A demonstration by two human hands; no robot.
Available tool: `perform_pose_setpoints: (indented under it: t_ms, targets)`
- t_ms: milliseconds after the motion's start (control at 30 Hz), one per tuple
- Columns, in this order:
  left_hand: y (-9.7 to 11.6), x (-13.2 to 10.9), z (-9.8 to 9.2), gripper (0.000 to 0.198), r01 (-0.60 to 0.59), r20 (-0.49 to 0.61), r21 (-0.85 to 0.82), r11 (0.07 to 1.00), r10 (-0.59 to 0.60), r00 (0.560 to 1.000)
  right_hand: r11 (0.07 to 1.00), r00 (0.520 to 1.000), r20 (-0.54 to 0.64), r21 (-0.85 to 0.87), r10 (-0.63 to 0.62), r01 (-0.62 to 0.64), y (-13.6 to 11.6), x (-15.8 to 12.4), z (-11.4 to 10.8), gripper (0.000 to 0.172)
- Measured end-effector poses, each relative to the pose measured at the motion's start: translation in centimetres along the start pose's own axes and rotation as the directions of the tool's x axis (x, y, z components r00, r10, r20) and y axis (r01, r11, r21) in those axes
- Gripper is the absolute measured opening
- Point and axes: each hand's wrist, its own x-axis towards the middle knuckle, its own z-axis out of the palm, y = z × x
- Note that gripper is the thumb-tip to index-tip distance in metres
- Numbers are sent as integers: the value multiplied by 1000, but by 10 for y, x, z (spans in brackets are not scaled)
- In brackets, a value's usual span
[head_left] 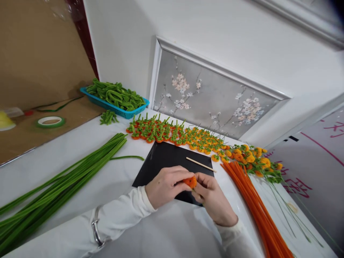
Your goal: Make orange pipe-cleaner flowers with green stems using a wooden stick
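Between my two hands, above the black mat (158, 161), is a small orange pipe-cleaner flower (191, 182). My left hand (168, 184) pinches it from the left with thumb and forefinger. On the other side my right hand (215, 200) is closed, its fingertips pressed together at the flower's edge and underside; whatever they grip there is mostly covered. A thin wooden stick (201, 164) lies across the mat just beyond the hands. Rows of orange flower heads with green stems (158, 130) and yellow-orange ones (205, 139) stand behind the mat.
A bundle of green pipe cleaners (67, 182) lies at left, orange ones (247, 197) at right. A blue basket (107, 106) holds green bent pieces. Finished yellow-orange flowers (258, 159) with long stems lie far right. Green tape (51, 122) rests on cardboard. A wall rises behind.
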Motion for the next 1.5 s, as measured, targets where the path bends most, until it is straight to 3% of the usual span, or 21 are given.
perform_pose_setpoints:
  t_ms: [67,133,200,267,333,433,533,600,700,767,833,933,1000,1033,1100,1167,1200,1267,1367,1500]
  targets:
    - [0,0,0,25,-33,46,-7,999,34,998,990,992,80,92,98,-105,0,0,-3,18]
    - [0,1,0,27,-5,91,-35,999,8,996,991,991,93,81,100,-108,1,0,-5,18]
    - [0,1,-1,35,102,106,-79,992,-93,990,999,1000,20,-37,10,-10,4,0,-5,17]
    - [1,2,-1,50,252,85,-150,956,-241,967,953,980,-100,-269,-174,141,7,-1,-3,15]
    - [3,3,-1,59,378,45,-200,904,-377,925,805,902,-166,-535,-397,256,10,-2,-2,14]
    - [8,4,1,43,434,-15,-140,890,-440,898,522,756,-107,-784,-646,335,12,-3,1,15]
    - [13,3,2,23,384,-41,-36,923,-385,922,327,655,-10,-872,-756,365,13,-3,4,15]
    - [13,2,3,20,339,-32,-9,941,-340,940,274,636,27,-888,-772,370,14,-4,7,14]
    - [11,0,3,23,251,-7,12,968,-251,968,274,649,44,-883,-759,381,14,-5,9,14]
    - [8,-2,3,27,175,-7,46,983,-175,985,341,687,11,-862,-726,375,13,-6,9,14]
    - [4,-5,3,31,109,-6,86,990,-108,994,496,773,-62,-798,-632,342,11,-6,8,14]
    - [0,-8,4,35,68,31,106,992,-71,997,737,921,-90,-632,-379,241,7,-5,4,20]
    - [-1,-8,5,35,92,32,58,994,-94,995,765,944,-62,-604,-325,223,6,-4,1,20]
    - [-1,-7,5,35,128,26,4,992,-128,991,726,926,-58,-640,-374,253,7,-4,0,19]
    - [1,-4,5,38,258,38,-190,947,-256,966,542,833,-26,-770,-553,336,8,-4,-1,16]
    - [3,0,4,45,428,103,-439,790,-429,898,271,717,78,-893,-692,359,9,-6,0,19]
    - [4,2,4,48,496,143,-541,679,-507,850,140,684,147,-928,-715,345,9,-7,1,21]
    - [6,5,4,50,567,201,-660,493,-611,766,-51,668,257,-949,-698,312,10,-9,4,23]
    - [5,7,4,44,591,247,-713,378,-654,715,-147,667,324,-940,-670,309,10,-9,7,25]
    - [1,7,6,40,575,226,-719,390,-652,724,-98,673,313,-936,-670,338,11,-7,9,28]
